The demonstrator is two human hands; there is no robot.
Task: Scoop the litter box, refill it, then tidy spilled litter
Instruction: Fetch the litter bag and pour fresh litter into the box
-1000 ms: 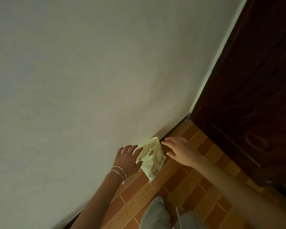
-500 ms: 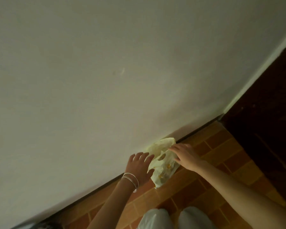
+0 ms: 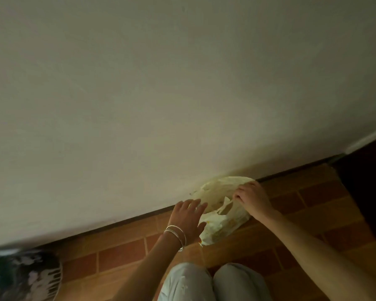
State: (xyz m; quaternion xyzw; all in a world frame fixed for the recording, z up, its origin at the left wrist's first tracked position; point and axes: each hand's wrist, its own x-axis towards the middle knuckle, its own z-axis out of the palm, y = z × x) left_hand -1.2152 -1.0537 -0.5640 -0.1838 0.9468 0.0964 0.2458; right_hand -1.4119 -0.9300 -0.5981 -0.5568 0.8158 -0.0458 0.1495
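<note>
i see the bag (image 3: 224,216) on the brick-pattern floor (image 3: 122,253), tight against the foot of the wall (image 3: 161,105), with a dark door (image 3: 367,192) at right and open floor at left. its long axis runs from the wall toward the knees (image 3: 189,283). the right hand (image 3: 253,198) pinches its upper edge with curled fingers. the left hand (image 3: 188,218) is spread flat, possibly touching it.

Hard to make out
A blurred dark object (image 3: 22,276) runs off the lower-left edge; contents of the pale bag (image 3: 221,224) are unreadable.
</note>
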